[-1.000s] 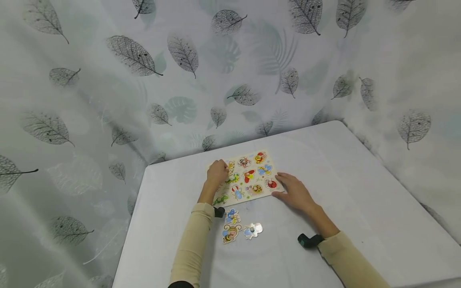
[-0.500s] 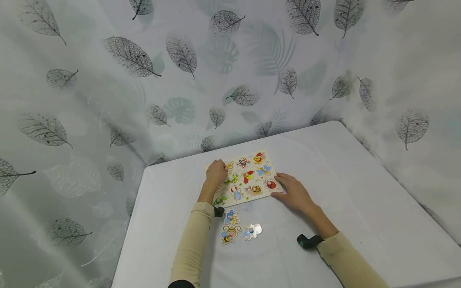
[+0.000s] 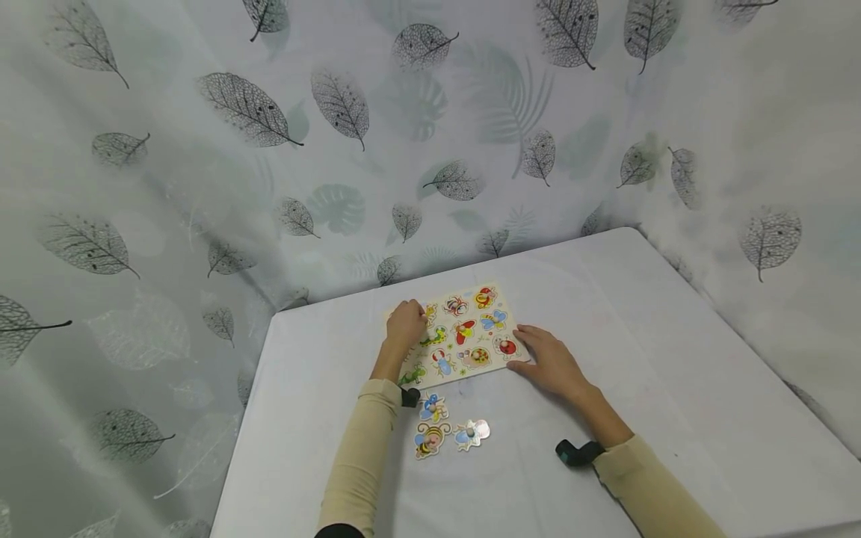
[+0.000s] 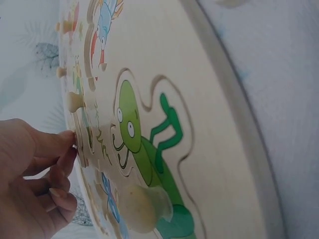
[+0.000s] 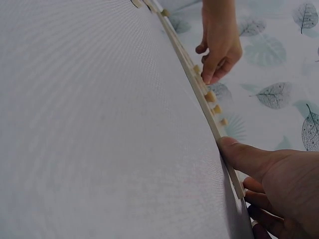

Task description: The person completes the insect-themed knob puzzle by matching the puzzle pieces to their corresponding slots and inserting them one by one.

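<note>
A wooden knob puzzle board (image 4: 164, 40) with painted insects lies toward the back of the table. My left hand (image 3: 406, 323) is over its left part. In the left wrist view, the thumb and index finger (image 4: 65, 138) pinch a puzzle piece whose picture is hidden. A green grasshopper piece (image 4: 132, 119) with a round knob sits in its recess nearer the camera. My right hand (image 3: 551, 360) holds the board's near right corner, thumb (image 5: 234, 147) along the front edge and fingers at the side. A ladybird piece (image 3: 506, 345) lies just beside that hand.
In front of the board lie three loose pieces: a blue-winged insect (image 3: 433, 408), a striped bee (image 3: 430, 441) and a pale blue-and-white bug (image 3: 472, 434). A white cloth covers the table (image 3: 673, 359). Leaf-printed curtains (image 3: 471, 112) hang behind it.
Both hands keep their places on the board, and the loose pieces lie where they were. Only the head view has shifted very slightly.
</note>
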Demonstrator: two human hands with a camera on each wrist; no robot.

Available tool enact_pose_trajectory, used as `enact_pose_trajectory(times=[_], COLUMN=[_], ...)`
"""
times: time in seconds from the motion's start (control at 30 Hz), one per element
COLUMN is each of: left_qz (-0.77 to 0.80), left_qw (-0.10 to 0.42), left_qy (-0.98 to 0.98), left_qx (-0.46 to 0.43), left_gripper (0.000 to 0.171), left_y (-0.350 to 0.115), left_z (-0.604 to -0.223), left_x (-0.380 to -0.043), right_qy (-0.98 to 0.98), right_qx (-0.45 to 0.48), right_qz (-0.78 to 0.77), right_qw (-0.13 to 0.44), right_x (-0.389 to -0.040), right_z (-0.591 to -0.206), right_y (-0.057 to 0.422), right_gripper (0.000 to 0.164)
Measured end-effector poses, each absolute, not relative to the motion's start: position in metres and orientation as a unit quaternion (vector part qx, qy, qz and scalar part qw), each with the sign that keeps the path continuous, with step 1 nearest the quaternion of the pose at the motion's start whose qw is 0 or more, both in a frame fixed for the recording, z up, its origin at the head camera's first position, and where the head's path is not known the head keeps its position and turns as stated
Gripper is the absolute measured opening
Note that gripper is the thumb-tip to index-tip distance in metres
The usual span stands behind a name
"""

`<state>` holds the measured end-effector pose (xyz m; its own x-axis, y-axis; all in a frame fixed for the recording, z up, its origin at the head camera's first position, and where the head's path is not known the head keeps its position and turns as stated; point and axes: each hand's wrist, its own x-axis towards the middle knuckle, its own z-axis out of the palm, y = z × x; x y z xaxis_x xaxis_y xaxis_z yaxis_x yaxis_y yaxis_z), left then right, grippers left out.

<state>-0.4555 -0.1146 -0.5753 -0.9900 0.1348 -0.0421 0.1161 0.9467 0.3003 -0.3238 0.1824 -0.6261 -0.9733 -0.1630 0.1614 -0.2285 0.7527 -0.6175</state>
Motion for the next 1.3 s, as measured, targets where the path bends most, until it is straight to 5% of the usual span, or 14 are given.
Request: enact_pose_trajectory(times=[0.73,1.3], left_qz=[0.146,0.218], left_qw=[0.031,0.023], left_qy=[0.987,0.969], left_qx=[0.054,0.117], left_gripper=[0.013,0.026], left_y=[-0.120,-0.131], left_z=[-0.579,-0.569], left_x=[-0.447,-0.438], right_qy=[-0.934,-0.936], right_qx=[0.107,0.101], right_qz=[0.339,0.335], right_qw=[0.046,0.040], right_x=[-0.320,-0.324], right_z=[-0.626,-0.624], right_y=[0.174,0.181], right_gripper=[0.074,0.074])
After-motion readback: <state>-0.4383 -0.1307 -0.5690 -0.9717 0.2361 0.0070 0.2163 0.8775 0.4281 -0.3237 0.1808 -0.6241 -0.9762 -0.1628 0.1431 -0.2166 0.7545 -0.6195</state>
